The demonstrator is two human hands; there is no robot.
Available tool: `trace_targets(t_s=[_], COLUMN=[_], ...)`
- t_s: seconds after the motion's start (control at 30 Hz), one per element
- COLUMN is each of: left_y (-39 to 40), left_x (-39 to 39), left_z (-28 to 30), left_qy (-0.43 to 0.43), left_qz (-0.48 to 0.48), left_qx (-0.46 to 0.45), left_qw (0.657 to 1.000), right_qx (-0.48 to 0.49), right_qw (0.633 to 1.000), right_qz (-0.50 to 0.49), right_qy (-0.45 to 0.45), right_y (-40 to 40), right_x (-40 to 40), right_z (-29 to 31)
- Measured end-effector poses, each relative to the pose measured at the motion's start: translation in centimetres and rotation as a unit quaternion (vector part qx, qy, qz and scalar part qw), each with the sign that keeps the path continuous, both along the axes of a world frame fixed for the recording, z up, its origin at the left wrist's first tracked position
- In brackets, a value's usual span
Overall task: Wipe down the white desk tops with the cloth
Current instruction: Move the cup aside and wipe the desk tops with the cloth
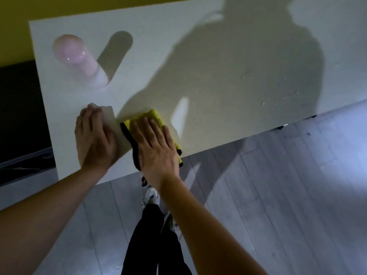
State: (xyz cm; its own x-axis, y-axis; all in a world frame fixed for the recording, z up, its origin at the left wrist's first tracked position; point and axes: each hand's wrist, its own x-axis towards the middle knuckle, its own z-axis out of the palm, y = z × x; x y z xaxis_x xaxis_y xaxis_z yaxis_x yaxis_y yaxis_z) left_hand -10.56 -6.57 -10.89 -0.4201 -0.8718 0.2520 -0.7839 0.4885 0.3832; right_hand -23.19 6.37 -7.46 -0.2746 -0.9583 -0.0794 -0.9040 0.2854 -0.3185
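Two hands on the white desk top (178, 56), right hand (156, 147) fingers spread flat on yellow cloth (154, 116), left hand (95, 139) fingers flat.

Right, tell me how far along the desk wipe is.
Done: nothing can be confirmed. In hand: the right hand presses the yellow cloth flat near the white desk top's front edge; the left hand rests flat beside it. Left: water droplets on the right and around the pink bottle.

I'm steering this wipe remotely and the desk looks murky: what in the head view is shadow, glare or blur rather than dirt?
Head view: the dark shape across the white desk is the person's cast shadow; the pink bottle is soft with one glint; droplets glisten at right; floor glare lower right; wide-angle bends the edges. The yellow cloth under the right hand is sharp.
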Motion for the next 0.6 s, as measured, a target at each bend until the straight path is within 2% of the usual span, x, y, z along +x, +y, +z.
trace_targets(t_s=[0.07,0.17,0.27,0.33,0.4,0.43,0.47,0.53,0.6], left_y=[-0.1,-0.1,0.4,0.6,0.8,0.8,0.7,0.7,0.5], left_x=[0.1,-0.2,-0.7,-1.0,-1.1,-1.0,-1.0,-0.9,-0.6], left_z=[-0.1,0.1,0.5,0.6,0.6,0.5,0.4,0.2,-0.2], left_qy=[-0.003,-0.012,-0.008,-0.01,-0.013,-0.015,-0.017,-0.019,-0.026], left_qz=[0.002,0.012,0.025,0.031,0.033,0.031,0.031,0.033,0.033], left_qx=[0.004,0.015,0.014,0.01,0.011,0.01,0.008,0.005,0.011], left_qw=[1.0,1.0,1.0,0.999,0.999,0.999,0.999,0.999,0.999], right_qx=[-0.03,-0.041,-0.01,-0.016,-0.007,0.0,-0.001,-0.019,-0.042], right_qw=[0.999,0.987,0.942,0.906,0.881,0.883,0.899,0.951,0.989], right_qz=[-0.004,-0.146,-0.332,-0.422,-0.471,-0.469,-0.436,-0.307,-0.139], right_qy=[0.021,0.059,0.05,0.032,0.034,0.036,0.043,0.038,0.006], right_y=[1.2,4.9,8.2,7.8,5.8,4.2,2.5,-1.4,-4.9], right_x=[-3.2,-11.6,-19.6,-20.7,-19.2,-17.5,-15.4,-10.0,-4.5], right_z=[0.0,-0.3,-0.8,-1.2,-1.4,-1.3,-1.2,-0.6,0.0])
